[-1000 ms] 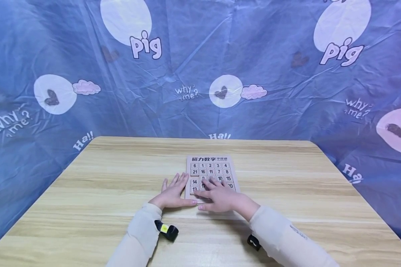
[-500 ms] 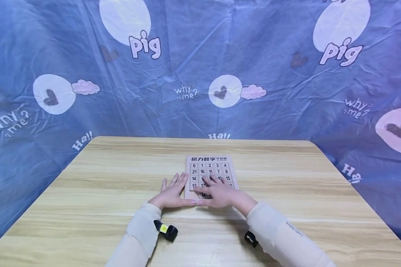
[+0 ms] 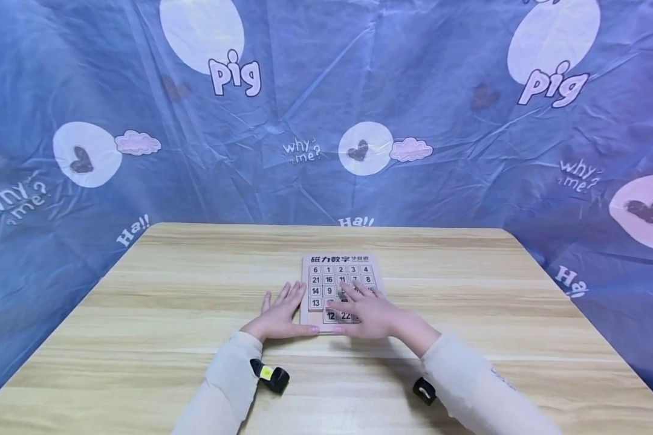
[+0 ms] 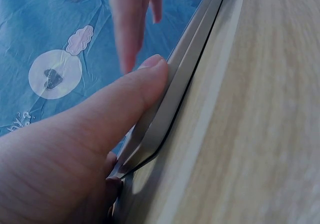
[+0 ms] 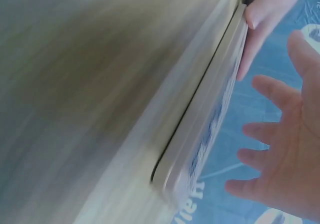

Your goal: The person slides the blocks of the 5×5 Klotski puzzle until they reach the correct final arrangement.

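Observation:
A number sliding puzzle (image 3: pixel 337 260) lies flat on the table in the head view, with printed characters along its top. Its numbered tiles include a 13 tile (image 3: pixel 315 303); below that is an unfilled slot at the bottom left, beside the 12 tile (image 3: pixel 331 316). My left hand (image 3: pixel 280 319) rests against the board's left edge, fingers straight, its thumb (image 4: pixel 142 81) on the front edge. Over the lower right tiles my right hand (image 3: pixel 372 314) is spread, hiding several of them. In the right wrist view, the right hand's fingers (image 5: pixel 260 132) look apart from the board (image 5: pixel 200 119).
The wooden table (image 3: pixel 196 260) extends around the board on all sides. A blue printed cloth (image 3: pixel 283 78) hangs behind it. Black wrist cameras, a left one (image 3: pixel 272 376) and a right one (image 3: pixel 424 391), sit at the sleeves.
The 14 and 13 tiles slid up the left column, so the gap there is now at the bottom left. My right hand then shifted right; my left hand stayed put.

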`<state>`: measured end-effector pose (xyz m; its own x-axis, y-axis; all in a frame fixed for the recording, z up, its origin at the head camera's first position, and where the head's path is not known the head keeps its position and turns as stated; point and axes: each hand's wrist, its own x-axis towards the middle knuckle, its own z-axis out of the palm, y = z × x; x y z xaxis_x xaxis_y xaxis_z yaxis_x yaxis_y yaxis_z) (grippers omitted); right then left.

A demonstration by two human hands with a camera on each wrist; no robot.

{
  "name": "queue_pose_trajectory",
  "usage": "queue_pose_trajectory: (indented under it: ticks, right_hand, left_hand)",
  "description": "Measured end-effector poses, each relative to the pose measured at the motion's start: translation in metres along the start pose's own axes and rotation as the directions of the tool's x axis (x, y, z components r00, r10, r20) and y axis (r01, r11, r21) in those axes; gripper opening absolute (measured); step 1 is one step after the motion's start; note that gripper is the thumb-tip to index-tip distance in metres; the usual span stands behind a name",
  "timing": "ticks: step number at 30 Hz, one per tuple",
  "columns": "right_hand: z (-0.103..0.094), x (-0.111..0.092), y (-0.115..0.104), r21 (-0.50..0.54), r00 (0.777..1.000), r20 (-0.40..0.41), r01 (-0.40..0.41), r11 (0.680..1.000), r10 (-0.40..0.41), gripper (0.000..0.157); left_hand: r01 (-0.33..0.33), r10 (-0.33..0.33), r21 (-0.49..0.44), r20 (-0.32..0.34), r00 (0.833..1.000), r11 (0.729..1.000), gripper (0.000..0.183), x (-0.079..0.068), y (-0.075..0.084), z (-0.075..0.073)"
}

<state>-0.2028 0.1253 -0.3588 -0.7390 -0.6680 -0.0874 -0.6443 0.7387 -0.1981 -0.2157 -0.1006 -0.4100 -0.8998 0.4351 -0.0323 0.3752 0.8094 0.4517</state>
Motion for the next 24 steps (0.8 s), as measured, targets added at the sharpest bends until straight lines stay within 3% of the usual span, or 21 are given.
queue_pose_trajectory:
  ticks: [14, 24]
  right_hand:
    - [-0.001, -0.053, 0.033, 0.055, 0.999, -0.037, -0.029, 0.998, 0.031, 0.056]
    - [0.003, -0.066, 0.038, 0.083, 0.998, -0.048, -0.037, 0.996, 0.041, 0.057]
  left_hand:
    - [0.002, -0.002, -0.001, 0.001, 1.0, 1.0, 0.102, 0.0, 0.001, -0.001]
    - [0.005, -0.005, -0.001, 0.002, 1.0, 1.0, 0.101, 0.0, 0.001, -0.001]
